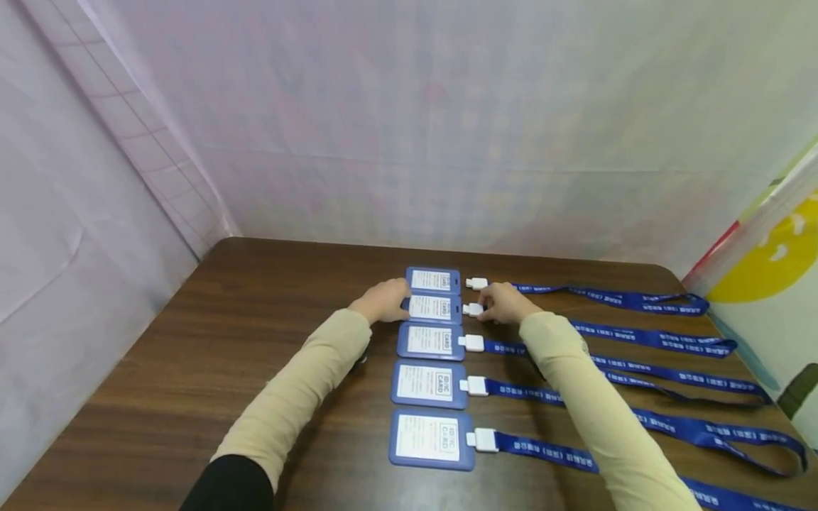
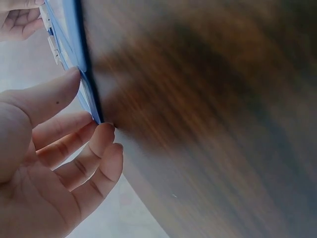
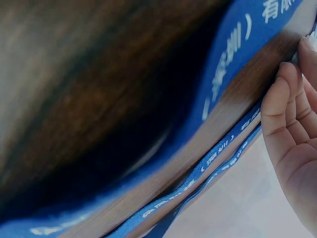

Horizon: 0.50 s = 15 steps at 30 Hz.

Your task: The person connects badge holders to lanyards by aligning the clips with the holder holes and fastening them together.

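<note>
Flat on the table, several blue badge holders with white cards form a column. My left hand [image 1: 383,301] holds the left end of the second badge holder [image 1: 429,308] from the back, thumb and fingers at its edges. In the left wrist view, the thumb [image 2: 64,91] meets the blue edge and the fingertips reach its far corner. To the right, my right hand [image 1: 506,304] pinches the white clip [image 1: 473,309] of a blue lanyard [image 1: 658,338], close beside that holder's slotted end. The right wrist view shows only part of this hand, its fingertips at the frame's edge.
The farthest badge holder [image 1: 433,280] lies apart from its white clip [image 1: 476,283]. The three nearer holders, such as the front one [image 1: 432,439], meet their clips. Blue lanyards stretch rightward, some under my right forearm. A white curtain [image 1: 409,128] hangs behind the brown table [image 1: 255,312].
</note>
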Each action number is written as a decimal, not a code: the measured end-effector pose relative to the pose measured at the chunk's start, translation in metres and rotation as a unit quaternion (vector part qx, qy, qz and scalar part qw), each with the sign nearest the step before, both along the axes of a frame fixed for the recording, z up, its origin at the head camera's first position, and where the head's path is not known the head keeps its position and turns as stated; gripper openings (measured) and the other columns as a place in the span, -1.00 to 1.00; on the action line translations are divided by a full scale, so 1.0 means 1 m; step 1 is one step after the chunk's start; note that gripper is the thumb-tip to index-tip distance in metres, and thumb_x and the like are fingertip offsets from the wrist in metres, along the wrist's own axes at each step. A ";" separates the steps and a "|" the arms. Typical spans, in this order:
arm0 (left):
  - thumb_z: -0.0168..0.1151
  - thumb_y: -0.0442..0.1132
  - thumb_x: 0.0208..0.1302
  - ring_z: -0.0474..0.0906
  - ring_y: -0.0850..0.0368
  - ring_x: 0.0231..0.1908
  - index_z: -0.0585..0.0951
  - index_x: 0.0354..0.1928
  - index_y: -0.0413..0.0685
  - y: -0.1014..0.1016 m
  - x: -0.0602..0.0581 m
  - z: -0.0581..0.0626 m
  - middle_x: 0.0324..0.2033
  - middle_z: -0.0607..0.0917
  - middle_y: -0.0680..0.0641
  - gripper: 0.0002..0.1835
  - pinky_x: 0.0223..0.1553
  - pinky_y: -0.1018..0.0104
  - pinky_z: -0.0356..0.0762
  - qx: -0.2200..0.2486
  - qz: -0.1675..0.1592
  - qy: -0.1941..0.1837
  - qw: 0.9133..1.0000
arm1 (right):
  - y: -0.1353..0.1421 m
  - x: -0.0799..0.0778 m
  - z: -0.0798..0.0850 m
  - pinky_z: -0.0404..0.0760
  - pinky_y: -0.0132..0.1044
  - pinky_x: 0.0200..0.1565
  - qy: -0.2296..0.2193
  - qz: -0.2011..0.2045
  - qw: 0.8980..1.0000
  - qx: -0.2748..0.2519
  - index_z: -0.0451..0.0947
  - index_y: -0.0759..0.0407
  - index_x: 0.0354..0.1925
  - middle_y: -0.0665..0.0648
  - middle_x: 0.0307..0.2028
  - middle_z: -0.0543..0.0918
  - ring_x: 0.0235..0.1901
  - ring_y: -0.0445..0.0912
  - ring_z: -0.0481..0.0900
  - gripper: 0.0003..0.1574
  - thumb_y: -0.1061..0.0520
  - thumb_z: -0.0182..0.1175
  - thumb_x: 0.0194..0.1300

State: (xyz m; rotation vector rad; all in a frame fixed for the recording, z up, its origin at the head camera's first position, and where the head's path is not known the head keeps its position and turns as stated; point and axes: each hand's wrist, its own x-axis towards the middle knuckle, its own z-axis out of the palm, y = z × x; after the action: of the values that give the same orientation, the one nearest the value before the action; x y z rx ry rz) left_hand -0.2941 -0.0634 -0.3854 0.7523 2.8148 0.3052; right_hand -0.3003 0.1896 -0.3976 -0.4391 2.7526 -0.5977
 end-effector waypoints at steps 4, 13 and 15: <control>0.31 -0.20 0.08 0.46 -0.01 -0.08 0.56 -0.17 -0.24 0.002 -0.001 0.000 -0.07 0.52 -0.16 -0.69 -0.07 0.16 0.44 -0.001 0.004 0.004 1.000 | 0.003 -0.002 -0.001 0.45 -0.34 -0.57 0.012 0.012 1.000 -0.005 0.53 0.26 -0.36 0.08 -0.65 0.48 -0.67 -0.14 0.46 -0.80 0.20 0.33 0.04; 0.32 -0.19 0.07 0.46 0.01 -0.10 0.56 -0.12 -0.25 0.004 -0.004 0.002 -0.09 0.53 -0.14 -0.64 -0.08 0.18 0.45 0.000 0.013 0.006 1.000 | 0.002 -0.001 0.006 0.42 -0.35 -0.56 0.029 0.037 0.999 0.010 0.52 0.27 -0.37 0.06 -0.67 0.46 -0.69 -0.16 0.45 -0.79 0.20 0.32 0.04; 0.32 -0.19 0.07 0.47 0.01 -0.09 0.55 -0.11 -0.25 0.004 -0.004 0.003 -0.08 0.53 -0.14 -0.63 -0.07 0.18 0.45 -0.001 0.016 0.004 1.000 | 0.002 -0.001 0.007 0.42 -0.35 -0.56 0.038 0.048 0.998 0.012 0.52 0.28 -0.37 0.06 -0.68 0.46 -0.70 -0.17 0.45 -0.79 0.19 0.32 0.04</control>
State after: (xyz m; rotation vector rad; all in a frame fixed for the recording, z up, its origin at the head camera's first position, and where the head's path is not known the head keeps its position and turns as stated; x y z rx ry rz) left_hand -0.2983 -0.0593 -0.3828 0.7109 2.8368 0.3058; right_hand -0.3018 0.1920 -0.3908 -0.5954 2.7878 -0.5336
